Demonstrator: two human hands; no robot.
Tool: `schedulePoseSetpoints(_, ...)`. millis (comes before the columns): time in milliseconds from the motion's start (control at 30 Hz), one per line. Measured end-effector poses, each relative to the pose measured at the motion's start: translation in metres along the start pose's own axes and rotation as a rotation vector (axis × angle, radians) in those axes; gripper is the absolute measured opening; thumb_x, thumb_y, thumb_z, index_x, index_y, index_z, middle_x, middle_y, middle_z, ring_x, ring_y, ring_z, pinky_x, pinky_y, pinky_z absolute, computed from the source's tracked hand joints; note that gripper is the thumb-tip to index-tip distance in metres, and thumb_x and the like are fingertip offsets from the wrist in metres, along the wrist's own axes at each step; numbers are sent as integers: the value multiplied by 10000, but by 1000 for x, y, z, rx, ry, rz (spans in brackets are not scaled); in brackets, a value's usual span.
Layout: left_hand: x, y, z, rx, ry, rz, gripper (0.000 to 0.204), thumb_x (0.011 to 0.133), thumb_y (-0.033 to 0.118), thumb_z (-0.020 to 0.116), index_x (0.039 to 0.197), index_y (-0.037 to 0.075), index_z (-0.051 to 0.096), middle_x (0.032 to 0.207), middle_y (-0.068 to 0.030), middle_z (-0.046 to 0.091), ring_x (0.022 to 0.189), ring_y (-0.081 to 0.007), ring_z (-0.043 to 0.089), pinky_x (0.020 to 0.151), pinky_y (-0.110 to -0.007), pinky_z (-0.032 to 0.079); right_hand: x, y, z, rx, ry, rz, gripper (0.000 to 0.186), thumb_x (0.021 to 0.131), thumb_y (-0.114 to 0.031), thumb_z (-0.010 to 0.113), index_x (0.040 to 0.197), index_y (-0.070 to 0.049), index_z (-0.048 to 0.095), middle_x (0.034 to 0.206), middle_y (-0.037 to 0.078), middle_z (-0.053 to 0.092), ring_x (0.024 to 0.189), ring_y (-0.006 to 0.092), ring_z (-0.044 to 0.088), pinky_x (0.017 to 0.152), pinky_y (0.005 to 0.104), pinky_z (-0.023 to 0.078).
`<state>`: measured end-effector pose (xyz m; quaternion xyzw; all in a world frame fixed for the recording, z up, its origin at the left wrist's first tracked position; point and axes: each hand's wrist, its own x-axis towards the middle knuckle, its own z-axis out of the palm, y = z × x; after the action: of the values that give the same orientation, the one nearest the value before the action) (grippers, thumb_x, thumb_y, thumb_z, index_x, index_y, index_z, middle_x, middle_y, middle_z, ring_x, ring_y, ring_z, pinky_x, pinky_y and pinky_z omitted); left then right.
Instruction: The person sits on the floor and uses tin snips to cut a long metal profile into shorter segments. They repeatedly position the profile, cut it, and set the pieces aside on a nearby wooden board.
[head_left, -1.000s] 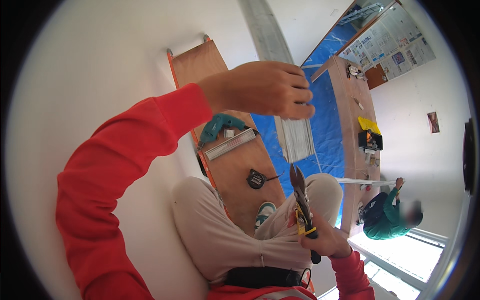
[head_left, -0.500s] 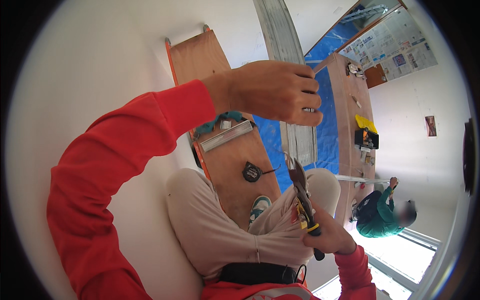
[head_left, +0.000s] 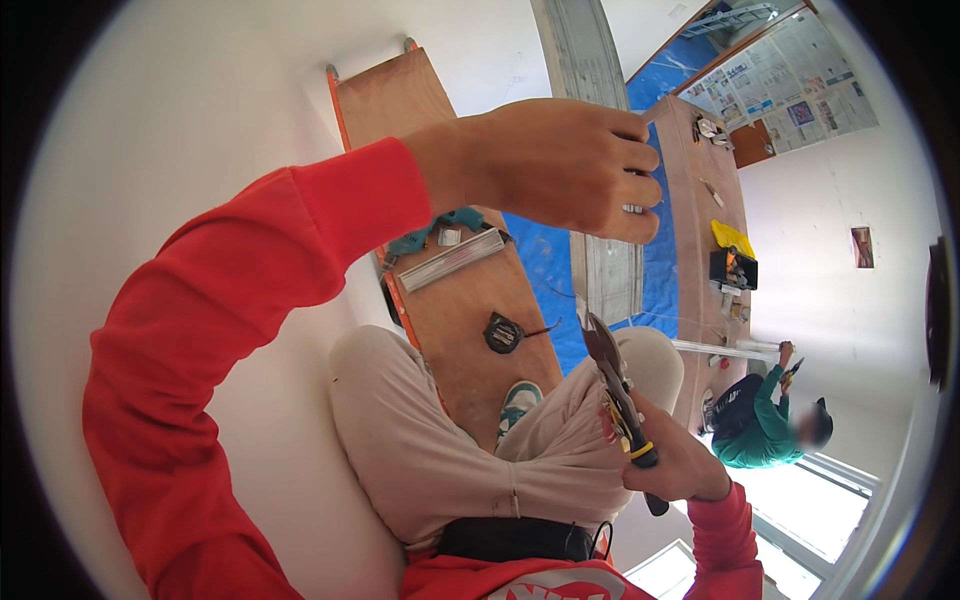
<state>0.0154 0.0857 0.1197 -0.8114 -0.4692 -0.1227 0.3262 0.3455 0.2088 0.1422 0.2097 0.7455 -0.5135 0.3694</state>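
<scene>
My left hand [head_left: 565, 165] reaches across at the upper middle, palm down, its fingers curled over a long grey metal channel [head_left: 585, 50]. The channel runs from the top of the view, passes behind the hand and ends above my right knee. In my right hand [head_left: 680, 455] are tin snips [head_left: 607, 350] with dark blades and black-and-yellow handles. Their blade tips lie at the left edge of the channel's near end; whether they touch the metal, I cannot tell.
Below me is a wooden plank [head_left: 470, 290] with a tape measure [head_left: 502, 333], a short metal channel piece [head_left: 452, 260] and a teal power tool [head_left: 425, 238]. Blue sheeting [head_left: 540, 265] covers the floor. At right, a person in green [head_left: 765, 430] works beside a long board [head_left: 715, 200] holding tools.
My left hand and the metal channel have shifted a little to the right. The tin snips and my right hand have moved slightly right as well.
</scene>
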Motion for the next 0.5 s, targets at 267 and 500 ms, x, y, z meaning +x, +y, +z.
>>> schedulePoseSetpoints(267,5,-1,-4,-16,-34,-4,66,878,130,744,926,140,699,876,28,696,965,-173,709,955,-309,551,0,-8,-3,-36,-8,37,555,706,-72,676,1237,-22,524,925,27,537,820,143,512,754,300,460)
schedulePoseSetpoints(500,5,-1,-2,-24,-2,-31,154,796,113,761,932,147,696,865,24,633,941,-163,651,915,-273,579,9,0,7,75,-6,-233,412,748,-110,731,1098,-3,543,797,89,595,697,192,562,663,352,470)
